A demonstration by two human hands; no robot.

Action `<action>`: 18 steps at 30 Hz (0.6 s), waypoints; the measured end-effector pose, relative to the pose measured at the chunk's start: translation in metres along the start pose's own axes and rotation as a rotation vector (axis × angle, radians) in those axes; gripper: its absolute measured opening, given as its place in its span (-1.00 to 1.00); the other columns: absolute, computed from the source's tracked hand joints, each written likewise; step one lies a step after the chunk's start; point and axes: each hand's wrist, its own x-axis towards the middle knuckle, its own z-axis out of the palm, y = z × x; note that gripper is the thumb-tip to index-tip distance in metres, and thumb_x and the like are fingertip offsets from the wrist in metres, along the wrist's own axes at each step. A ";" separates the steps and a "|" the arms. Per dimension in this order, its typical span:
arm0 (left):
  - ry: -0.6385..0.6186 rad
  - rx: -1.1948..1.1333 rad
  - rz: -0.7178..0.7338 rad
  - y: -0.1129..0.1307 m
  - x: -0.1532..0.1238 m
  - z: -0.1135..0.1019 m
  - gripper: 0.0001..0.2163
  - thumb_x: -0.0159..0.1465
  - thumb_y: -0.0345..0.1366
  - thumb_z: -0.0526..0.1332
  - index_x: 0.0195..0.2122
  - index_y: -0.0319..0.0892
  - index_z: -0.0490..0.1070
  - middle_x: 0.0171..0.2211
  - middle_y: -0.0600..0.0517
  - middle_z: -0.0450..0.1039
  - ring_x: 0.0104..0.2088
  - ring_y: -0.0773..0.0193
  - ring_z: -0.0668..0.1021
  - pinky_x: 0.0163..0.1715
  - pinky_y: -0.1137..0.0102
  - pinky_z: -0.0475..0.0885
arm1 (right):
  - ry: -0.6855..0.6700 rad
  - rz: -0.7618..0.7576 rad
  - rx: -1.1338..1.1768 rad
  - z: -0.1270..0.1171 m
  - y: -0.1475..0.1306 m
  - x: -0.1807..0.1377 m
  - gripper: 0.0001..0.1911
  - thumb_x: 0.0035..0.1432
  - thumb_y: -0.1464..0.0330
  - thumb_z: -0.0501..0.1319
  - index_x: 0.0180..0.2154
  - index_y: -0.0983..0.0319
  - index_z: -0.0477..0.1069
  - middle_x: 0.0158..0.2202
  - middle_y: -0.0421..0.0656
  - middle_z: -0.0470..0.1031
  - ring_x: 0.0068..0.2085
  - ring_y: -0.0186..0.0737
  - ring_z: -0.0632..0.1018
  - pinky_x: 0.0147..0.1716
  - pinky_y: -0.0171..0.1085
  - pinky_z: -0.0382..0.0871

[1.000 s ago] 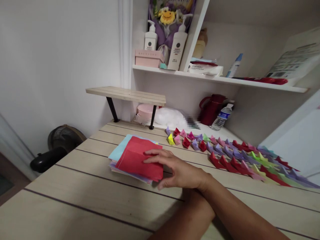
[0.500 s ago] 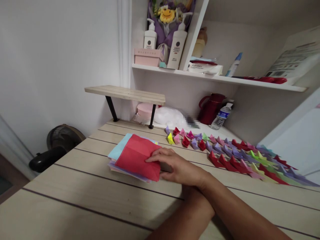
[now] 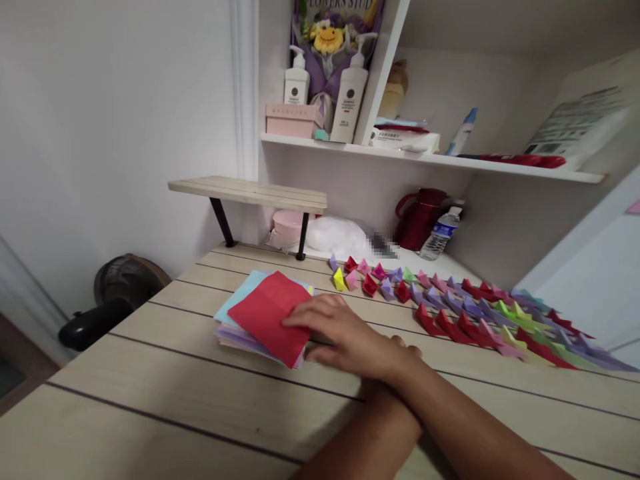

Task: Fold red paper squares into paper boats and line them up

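Observation:
A red square sheet of paper (image 3: 267,317) lies askew on top of a stack of coloured paper (image 3: 237,300), with light blue and purple sheets showing below it. My right hand (image 3: 340,333) reaches across from the right and grips the red sheet at its right side, fingers over the top and thumb near its lower edge. Beneath the right forearm my left arm crosses. Of my left hand (image 3: 407,347) only small parts of the fingers show behind the right wrist; the rest is hidden.
Rows of folded paper boats (image 3: 450,303) cover the table's right side. A small raised wooden shelf (image 3: 247,192) stands at the back left. Behind are a dark red jug (image 3: 423,217) and a water bottle (image 3: 440,233). A black fan (image 3: 125,293) sits beyond the left edge.
The red sheet has turned on the stack and shifted slightly left with my right hand. Parts of my left hand's fingers now show behind the right wrist.

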 end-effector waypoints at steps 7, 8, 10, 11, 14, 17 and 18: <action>-0.038 0.117 0.031 -0.004 0.005 -0.004 -0.71 0.37 -0.16 0.02 0.00 -0.13 0.39 0.01 -0.07 0.40 0.03 0.07 0.41 0.00 0.12 0.33 | 0.004 -0.001 -0.019 0.007 -0.008 0.003 -0.89 0.23 0.51 0.21 -0.32 0.19 0.42 -0.29 -0.24 0.52 -0.20 -0.25 0.45 -0.06 -0.20 0.21; -0.046 0.123 0.030 -0.003 0.004 -0.005 -0.70 0.36 -0.16 0.00 0.01 -0.12 0.39 0.02 -0.08 0.39 0.03 0.06 0.40 0.00 0.14 0.31 | 0.032 0.008 -0.018 0.005 -0.007 0.003 -0.88 0.25 0.51 0.19 -0.32 0.19 0.41 -0.31 -0.23 0.52 -0.21 -0.25 0.45 -0.07 -0.20 0.22; -0.061 0.130 0.025 0.000 0.001 -0.007 -0.67 0.34 -0.13 -0.03 0.03 -0.08 0.37 0.04 -0.07 0.36 0.04 0.04 0.37 0.01 0.17 0.27 | 0.099 0.041 -0.017 0.002 -0.006 0.003 -0.89 0.28 0.48 0.17 -0.29 0.18 0.42 -0.28 -0.20 0.52 -0.20 -0.22 0.46 -0.06 -0.18 0.24; -0.066 0.132 0.021 0.001 -0.001 -0.008 -0.65 0.33 -0.12 -0.04 0.04 -0.07 0.36 0.04 -0.07 0.35 0.04 0.04 0.36 0.02 0.18 0.25 | 0.115 0.049 -0.016 0.000 -0.006 0.003 -0.90 0.29 0.46 0.17 -0.21 0.17 0.44 -0.22 -0.18 0.53 -0.14 -0.20 0.46 -0.02 -0.16 0.24; -0.069 0.135 0.017 0.001 -0.003 -0.008 -0.63 0.32 -0.10 -0.07 0.06 -0.05 0.34 0.05 -0.06 0.33 0.03 0.04 0.33 0.01 0.18 0.21 | 0.026 0.014 -0.010 -0.001 -0.007 0.002 -0.58 0.27 0.34 0.23 0.15 0.10 0.30 0.16 -0.08 0.39 0.17 -0.10 0.35 0.18 -0.05 0.12; -0.059 0.135 0.037 -0.002 -0.001 -0.005 -0.63 0.30 -0.12 -0.03 0.06 -0.06 0.35 0.02 -0.07 0.34 0.01 0.04 0.33 0.00 0.19 0.20 | -0.139 -0.014 0.028 0.002 -0.008 0.002 -0.36 0.23 0.26 0.29 0.28 0.04 0.15 0.30 -0.09 0.25 0.30 -0.05 0.23 0.27 -0.03 0.03; -0.056 0.135 0.042 -0.003 0.000 -0.004 -0.62 0.29 -0.14 -0.03 0.07 -0.06 0.34 0.02 -0.07 0.35 0.01 0.04 0.33 0.00 0.19 0.20 | -0.157 -0.002 0.051 0.003 -0.008 0.002 -0.39 0.24 0.28 0.27 0.27 0.04 0.17 0.28 -0.10 0.29 0.28 -0.07 0.27 0.26 -0.05 0.07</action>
